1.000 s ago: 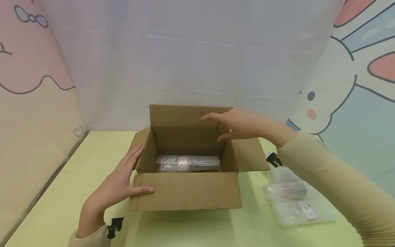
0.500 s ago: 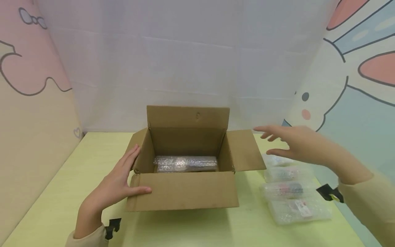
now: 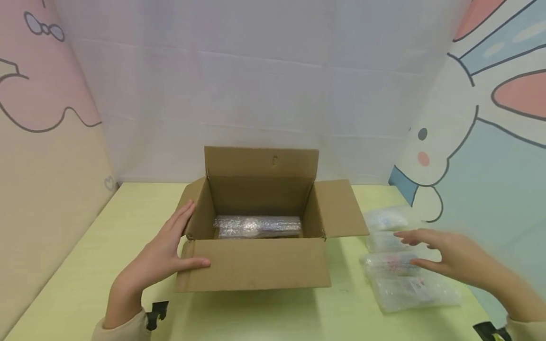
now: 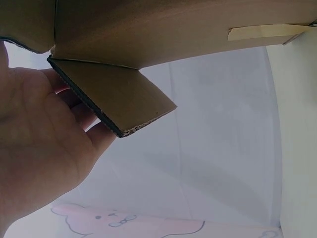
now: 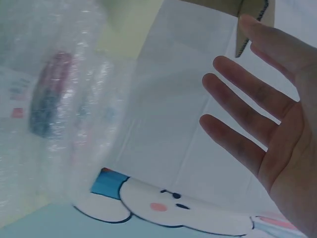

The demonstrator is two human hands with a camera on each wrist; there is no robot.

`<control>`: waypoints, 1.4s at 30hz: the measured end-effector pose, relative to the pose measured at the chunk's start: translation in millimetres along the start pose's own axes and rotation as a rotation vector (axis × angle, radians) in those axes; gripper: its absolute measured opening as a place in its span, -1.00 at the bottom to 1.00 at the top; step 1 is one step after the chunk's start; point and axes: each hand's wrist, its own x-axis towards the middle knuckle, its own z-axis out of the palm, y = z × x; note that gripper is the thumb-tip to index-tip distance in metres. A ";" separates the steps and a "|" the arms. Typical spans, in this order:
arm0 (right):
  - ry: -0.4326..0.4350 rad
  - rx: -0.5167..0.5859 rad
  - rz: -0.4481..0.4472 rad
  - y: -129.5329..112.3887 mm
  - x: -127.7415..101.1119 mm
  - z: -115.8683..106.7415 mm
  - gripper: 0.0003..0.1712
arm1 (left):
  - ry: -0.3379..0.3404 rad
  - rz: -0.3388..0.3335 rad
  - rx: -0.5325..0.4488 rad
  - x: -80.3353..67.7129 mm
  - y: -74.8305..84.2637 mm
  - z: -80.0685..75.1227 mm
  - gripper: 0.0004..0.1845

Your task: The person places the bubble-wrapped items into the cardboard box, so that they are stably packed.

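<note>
An open cardboard box [image 3: 256, 263] stands on the yellow-green table [image 3: 106, 246], all flaps spread. Inside it, at the bottom, lies a bubble-wrapped item [image 3: 258, 226]. My left hand [image 3: 164, 253] rests flat against the box's left front corner, fingers straight along the left flap [image 4: 106, 101] and thumb on the front wall. My right hand [image 3: 448, 253] hovers with fingers spread [image 5: 237, 109] just above several bubble-wrapped packages [image 3: 403, 274] lying to the right of the box; it holds nothing. One package [image 5: 54, 99] fills the left of the right wrist view.
Cartoon-printed panels wall the table on the left, back and right; a bunny figure [image 3: 431, 156] is on the right panel. The table's front edge lies near my sleeves. Bare tabletop lies left of and in front of the box.
My right hand has swung from above the box's back flap out to the right and down over the wrapped packages. The left hand and the box have stayed put.
</note>
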 end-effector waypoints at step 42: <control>-0.488 0.028 0.336 14.3 -90.7 84.3 -0.27 | 0.003 0.006 0.011 0.4 -1.3 1.2 0.27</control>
